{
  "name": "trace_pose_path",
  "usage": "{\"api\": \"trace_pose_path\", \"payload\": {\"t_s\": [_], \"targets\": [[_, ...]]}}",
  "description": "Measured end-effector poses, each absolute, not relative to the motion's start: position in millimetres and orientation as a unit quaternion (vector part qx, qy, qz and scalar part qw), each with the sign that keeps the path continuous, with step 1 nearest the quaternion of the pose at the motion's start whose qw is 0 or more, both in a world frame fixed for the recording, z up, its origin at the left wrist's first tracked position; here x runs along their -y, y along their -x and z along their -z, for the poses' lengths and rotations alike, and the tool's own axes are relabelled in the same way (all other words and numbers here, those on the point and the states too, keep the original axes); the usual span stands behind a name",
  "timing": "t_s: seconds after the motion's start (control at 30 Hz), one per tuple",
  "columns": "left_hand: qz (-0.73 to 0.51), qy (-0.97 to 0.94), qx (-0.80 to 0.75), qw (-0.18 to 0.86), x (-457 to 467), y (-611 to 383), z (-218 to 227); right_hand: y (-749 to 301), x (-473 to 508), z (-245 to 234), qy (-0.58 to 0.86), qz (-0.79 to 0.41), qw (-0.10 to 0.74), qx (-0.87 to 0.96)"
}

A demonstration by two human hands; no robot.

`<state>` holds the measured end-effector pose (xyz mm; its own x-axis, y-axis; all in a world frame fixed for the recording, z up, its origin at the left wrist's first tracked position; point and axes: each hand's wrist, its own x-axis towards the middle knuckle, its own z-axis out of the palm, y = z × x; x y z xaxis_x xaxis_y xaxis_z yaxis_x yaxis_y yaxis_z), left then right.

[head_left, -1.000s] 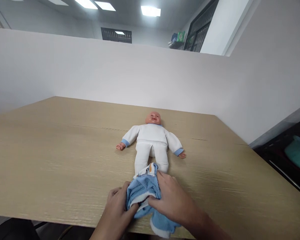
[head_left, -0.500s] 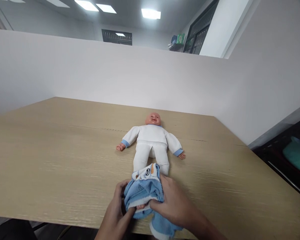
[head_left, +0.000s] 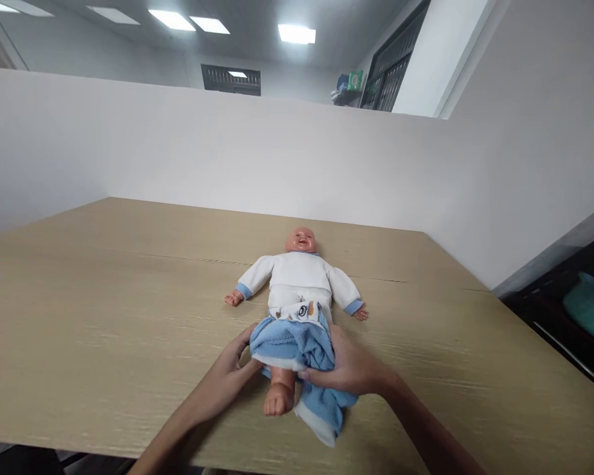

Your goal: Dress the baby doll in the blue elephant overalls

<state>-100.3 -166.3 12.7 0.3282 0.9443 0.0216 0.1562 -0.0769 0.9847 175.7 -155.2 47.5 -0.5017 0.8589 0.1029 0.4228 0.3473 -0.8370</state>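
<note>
A baby doll (head_left: 299, 270) in a white top with blue cuffs lies on its back, head away from me. Blue fleecy trousers (head_left: 290, 343) with a white printed waistband are bunched over its legs. One bare foot (head_left: 279, 398) sticks out of the trouser leg on the left. The other trouser leg hangs loose toward me on the right, its foot hidden. My left hand (head_left: 237, 363) grips the left side of the trousers between thumb and fingers. On the opposite side, my right hand (head_left: 354, 363) is closed on the cloth, thumb near the hem.
The doll lies on a wide wooden table (head_left: 129, 297), whose front edge is near me. A white partition (head_left: 277, 158) rises behind it. At the right stands a dark rack (head_left: 574, 297) with a teal item inside.
Both hands have pushed the trousers up the doll's legs, away from me. The waistband now sits near its hips, and the left-side foot has come out through the hem.
</note>
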Motion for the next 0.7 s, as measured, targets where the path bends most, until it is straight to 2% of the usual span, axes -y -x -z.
{"api": "trace_pose_path", "payload": {"t_s": [0.33,0.53,0.7], "targets": [[-0.246,-0.665,-0.368,0.601,168,127,-29,-206,142,-12,0.333,-0.573,0.324,0.675],[-0.278,-0.739,-0.452,0.414,145,115,-54,-212,139,-7,0.321,-0.616,0.335,0.637],[-0.214,-0.837,-0.336,0.374,111,79,-93,-215,140,-5,0.282,-0.664,0.374,0.583]]}}
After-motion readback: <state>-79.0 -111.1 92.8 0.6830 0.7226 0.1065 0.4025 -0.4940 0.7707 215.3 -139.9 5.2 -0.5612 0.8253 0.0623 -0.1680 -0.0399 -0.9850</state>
